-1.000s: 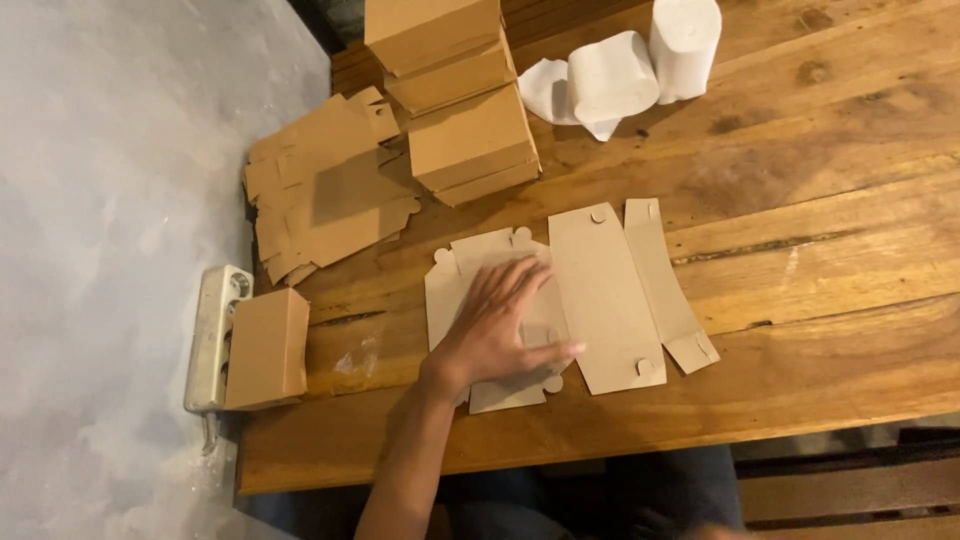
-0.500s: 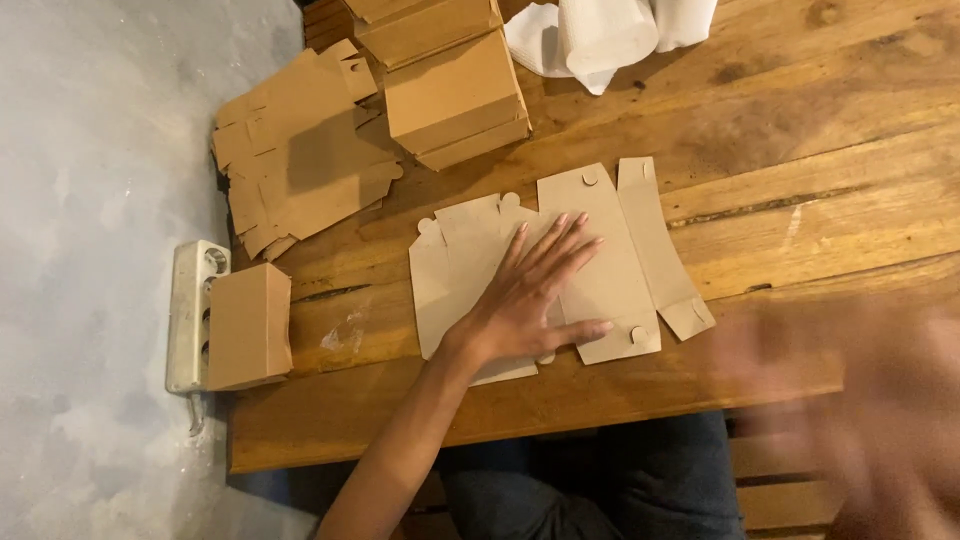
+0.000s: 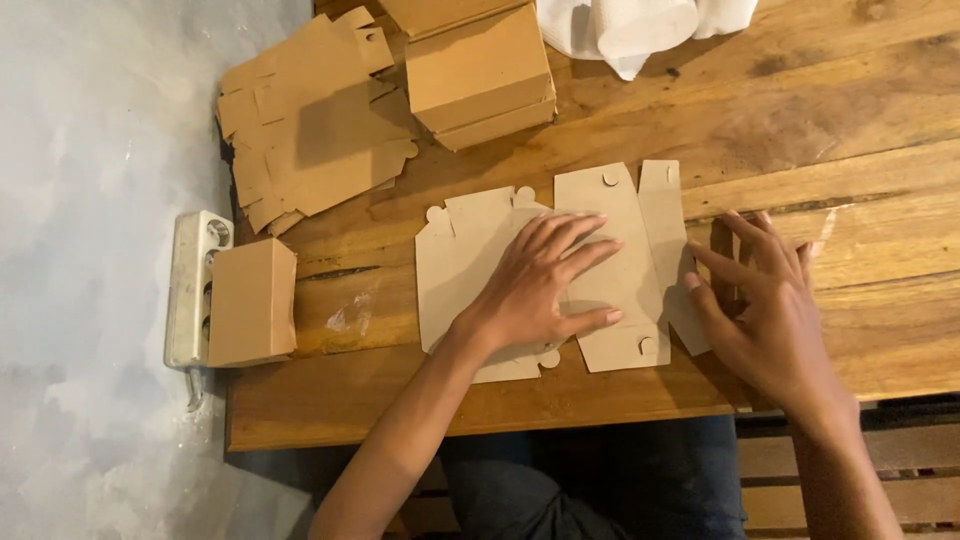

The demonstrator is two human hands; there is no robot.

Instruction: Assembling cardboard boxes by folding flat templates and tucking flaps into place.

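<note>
A flat, unfolded brown cardboard box blank (image 3: 620, 215) lies near the front edge of the wooden table (image 3: 860, 110). My left hand (image 3: 535, 285) presses flat on the middle of the blank, fingers spread. My right hand (image 3: 765, 310) rests open at the blank's right flap, its fingertips touching the flap's edge. Neither hand grips anything.
A heap of flat cardboard blanks (image 3: 310, 120) lies at the table's far left, beside a stack of folded boxes (image 3: 480, 70). One folded box (image 3: 250, 300) sits on a white power strip (image 3: 190, 290) at the left edge. White paper rolls (image 3: 640, 25) stand at the back.
My right hand has come in from the right and settled at the blank's right flap. My left hand stays pressed on the blank. The view has shifted slightly.
</note>
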